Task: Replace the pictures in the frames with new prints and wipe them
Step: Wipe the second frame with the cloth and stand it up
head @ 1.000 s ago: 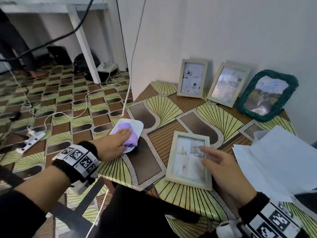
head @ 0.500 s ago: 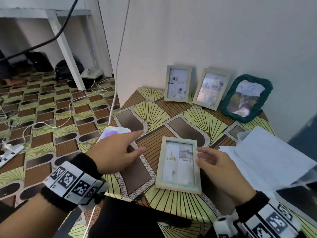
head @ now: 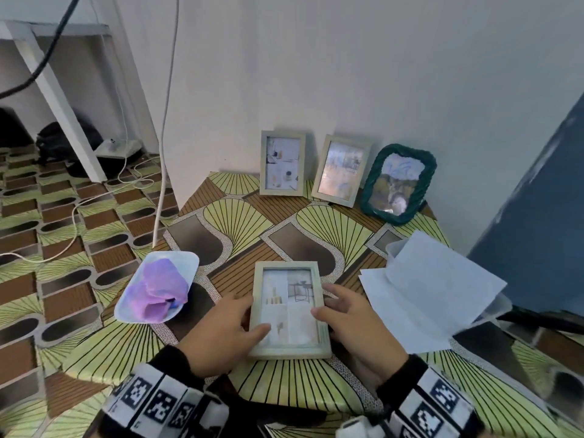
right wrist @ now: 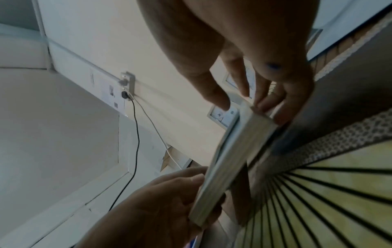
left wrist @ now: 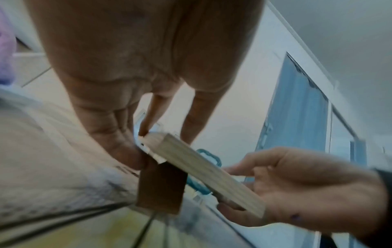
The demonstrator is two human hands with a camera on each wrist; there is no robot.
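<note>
A pale wooden picture frame (head: 289, 311) with a print in it sits at the table's near middle. My left hand (head: 243, 314) grips its left edge, thumb on the front. My right hand (head: 330, 306) grips the right edge the same way. In the left wrist view the frame (left wrist: 203, 169) is tilted up off the table, its brown back stand (left wrist: 161, 186) hanging below. The right wrist view shows the frame (right wrist: 231, 161) edge-on between both hands. A crumpled purple cloth (head: 161, 289) lies on a white tray (head: 186, 260) to the left.
Three more frames lean on the back wall: two pale ones (head: 282, 162) (head: 339, 170) and a green one (head: 396, 184). White sheets (head: 426, 292) lie over a clear tub at the right. The tray overhangs the table's left edge. Cables run over the floor.
My left hand let go of the purple cloth on the tray and moved right to the frame. Both hands now hold the frame, which has tilted up off the table.
</note>
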